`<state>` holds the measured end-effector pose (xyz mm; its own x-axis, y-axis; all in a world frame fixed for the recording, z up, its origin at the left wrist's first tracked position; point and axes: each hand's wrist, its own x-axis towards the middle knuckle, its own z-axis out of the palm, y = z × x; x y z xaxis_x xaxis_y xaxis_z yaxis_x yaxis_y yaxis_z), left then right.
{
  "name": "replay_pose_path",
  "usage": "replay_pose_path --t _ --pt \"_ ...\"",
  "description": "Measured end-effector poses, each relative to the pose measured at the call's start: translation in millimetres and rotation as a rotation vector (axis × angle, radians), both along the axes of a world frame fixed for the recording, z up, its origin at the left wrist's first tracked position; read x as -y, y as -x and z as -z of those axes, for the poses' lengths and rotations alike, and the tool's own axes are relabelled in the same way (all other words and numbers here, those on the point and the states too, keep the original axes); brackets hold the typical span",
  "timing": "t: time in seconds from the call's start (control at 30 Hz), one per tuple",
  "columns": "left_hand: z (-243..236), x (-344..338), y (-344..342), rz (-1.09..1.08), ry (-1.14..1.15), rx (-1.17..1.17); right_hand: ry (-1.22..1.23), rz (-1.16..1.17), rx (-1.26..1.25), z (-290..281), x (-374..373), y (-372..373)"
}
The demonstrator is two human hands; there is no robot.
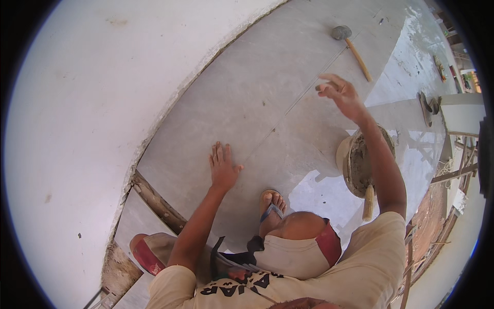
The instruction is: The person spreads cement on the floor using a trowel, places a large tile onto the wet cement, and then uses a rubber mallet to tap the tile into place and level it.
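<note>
My left hand (pixel 223 166) lies flat, fingers together, on a large grey floor tile (pixel 242 98) beside the white wall. My right hand (pixel 340 93) is raised in the air above the floor, fingers loosely spread and holding nothing. It hovers between a rubber mallet (pixel 351 46) farther out and a mortar bucket (pixel 360 162) under my forearm. I am crouched, with my right foot in a blue-strapped sandal (pixel 271 204) on the tile.
A white plastered wall (pixel 77 113) fills the left. An untiled strip of rough bedding (pixel 154 203) runs along its base. A wooden-handled tool (pixel 368 202) sticks out of the bucket. A trowel (pixel 426 108) lies on the wet floor to the right, beside a white column (pixel 463 110).
</note>
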<state>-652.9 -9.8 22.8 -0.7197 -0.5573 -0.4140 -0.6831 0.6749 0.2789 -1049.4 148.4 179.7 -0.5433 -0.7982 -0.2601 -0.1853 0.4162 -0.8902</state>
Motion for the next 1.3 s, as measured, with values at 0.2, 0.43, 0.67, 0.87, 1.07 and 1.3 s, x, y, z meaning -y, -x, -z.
replay_pose_path --t 0.2,0.43,0.67,0.87,1.07,1.3 --pt "3 0 25 0.014 -0.063 0.011 -0.661 0.607 -0.856 130 -40 273" --pt "8 0 32 0.019 -0.103 0.053 -0.890 0.672 -0.816 201 -81 348" --pt "-1 2 19 0.014 -0.079 0.150 -0.950 0.544 -0.670 213 -21 303" --pt "2 5 22 0.016 -0.122 0.102 -0.742 0.680 -0.526 225 9 300" --pt "2 4 6 0.025 -0.065 0.047 0.213 0.839 0.501 179 79 152" --pt "7 4 2 0.052 -0.024 -0.012 0.322 0.729 1.068 109 40 -85"
